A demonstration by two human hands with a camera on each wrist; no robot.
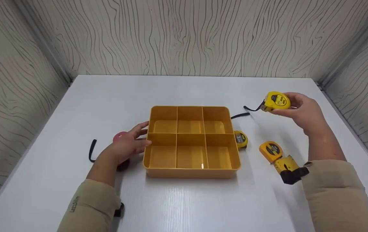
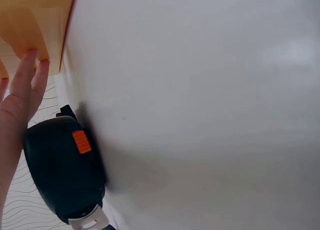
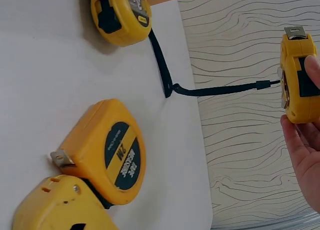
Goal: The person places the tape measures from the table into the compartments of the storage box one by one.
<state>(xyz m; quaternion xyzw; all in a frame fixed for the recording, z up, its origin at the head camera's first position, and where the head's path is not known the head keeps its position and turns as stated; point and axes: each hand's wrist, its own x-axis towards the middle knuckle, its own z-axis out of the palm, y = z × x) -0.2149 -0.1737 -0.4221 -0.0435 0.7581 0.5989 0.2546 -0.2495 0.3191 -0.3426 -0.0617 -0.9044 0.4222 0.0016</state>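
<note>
My left hand (image 1: 122, 146) touches the left wall of a yellow-orange box (image 1: 192, 173) divided into compartments. In the left wrist view its straight fingers (image 2: 22, 82) lie against the outer wall. A dark tape measure (image 2: 60, 165) with an orange button sits beside that hand; in the head view, the hand partly covers a pinkish-red round thing (image 1: 118, 136). Raised off the table at the right, my right hand (image 1: 308, 112) grips a yellow tape measure (image 1: 278, 100) between thumb and fingers. A black wrist strap (image 3: 220, 91) dangles from it.
Close to the box's right wall lies a yellow tape measure (image 1: 241, 140). Nearer my right forearm are an orange-yellow tape measure (image 1: 271, 151) marked 2M and a yellow-and-black one (image 1: 286, 165), touching. A black strap (image 1: 92, 150) lies left of my left hand. Patterned walls (image 1: 184, 38) enclose the white table.
</note>
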